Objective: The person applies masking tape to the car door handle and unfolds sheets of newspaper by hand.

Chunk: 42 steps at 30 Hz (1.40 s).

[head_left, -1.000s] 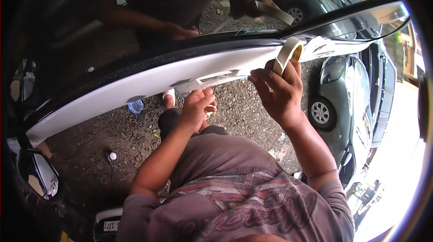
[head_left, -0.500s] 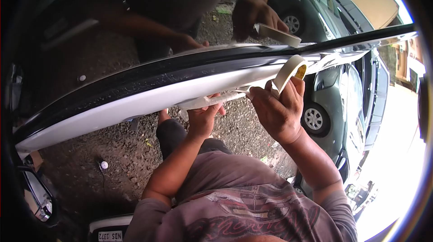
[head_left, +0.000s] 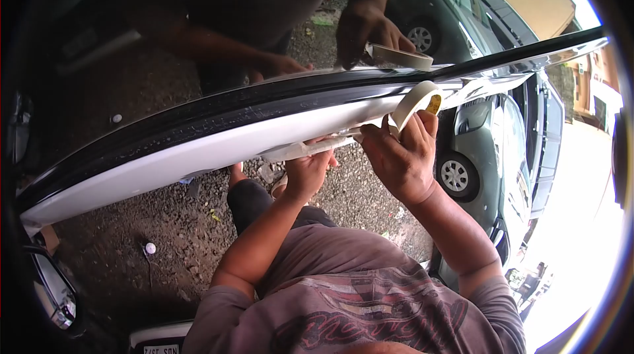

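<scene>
My right hand (head_left: 401, 156) grips a roll of masking tape (head_left: 411, 107), pinching near its lower edge. Close to the white car door panel (head_left: 178, 159), a door handle (head_left: 290, 151) is wrapped in pale tape. My left hand (head_left: 310, 172) is at this handle, its fingers curled around it and partly hidden behind it. Between the two hands, a short strip of tape runs along the handle's right end toward my right fingertips. Both hands sit just below the dark window trim (head_left: 264, 106).
The dark window glass (head_left: 218, 17) above mirrors my arms and the roll. A grey-green car (head_left: 479, 149) is parked on the right. Gravel ground (head_left: 191, 235) lies below, with a small white round object (head_left: 150, 248). A side mirror (head_left: 56, 288) shows at lower left.
The view has shifted slightly. My right hand and the tape roll have moved a little left, closer to the handle. My left hand keeps its place at the handle.
</scene>
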Motion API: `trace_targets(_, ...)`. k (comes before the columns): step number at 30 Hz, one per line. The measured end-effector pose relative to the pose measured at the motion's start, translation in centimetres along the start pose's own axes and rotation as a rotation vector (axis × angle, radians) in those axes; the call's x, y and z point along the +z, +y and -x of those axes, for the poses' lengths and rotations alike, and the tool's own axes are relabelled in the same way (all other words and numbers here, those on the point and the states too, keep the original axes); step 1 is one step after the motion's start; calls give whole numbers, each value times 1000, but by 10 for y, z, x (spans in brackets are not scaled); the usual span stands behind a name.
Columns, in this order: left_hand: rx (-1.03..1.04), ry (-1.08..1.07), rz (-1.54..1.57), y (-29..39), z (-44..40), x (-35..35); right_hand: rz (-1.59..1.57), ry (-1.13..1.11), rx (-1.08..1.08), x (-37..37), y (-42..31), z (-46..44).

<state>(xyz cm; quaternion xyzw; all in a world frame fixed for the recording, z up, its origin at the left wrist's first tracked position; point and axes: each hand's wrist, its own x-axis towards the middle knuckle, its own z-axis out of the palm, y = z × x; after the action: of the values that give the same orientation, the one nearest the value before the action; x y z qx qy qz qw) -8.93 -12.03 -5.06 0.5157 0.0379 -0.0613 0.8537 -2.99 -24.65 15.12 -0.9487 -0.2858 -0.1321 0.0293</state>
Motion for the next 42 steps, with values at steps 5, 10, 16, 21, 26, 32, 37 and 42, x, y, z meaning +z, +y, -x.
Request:
trace_targets(5, 40, 36, -26, -9, -2, 6, -24, 2, -13, -1, -1, 0)
trace_targets(10, 41, 74, -52, -9, -1, 13, 2, -31, 3, 1, 2, 4)
trace_targets(16, -8, 62, 83, -17, 6, 14, -6, -56, -2, -2, 0, 2)
trace_targets(21, -9, -3, 166, -5, 10, 15, -56, -120, -15, -11, -5, 5)
trace_targets(26, -210, -43, 262, 12, 13, 15, -62, -197, -19, -4, -10, 23)
trace_targets(32, -406, 2, 445, 28, 15, 22, -100, -227, -24, 3, -8, 34)
trace_targets(37, -564, -67, 784, 42, 27, 17, -85, -151, -50, 14, -8, 43)
trace_targets(42, -508, -16, 465, 64, 38, 10, -94, -76, -47, 19, -8, 51)
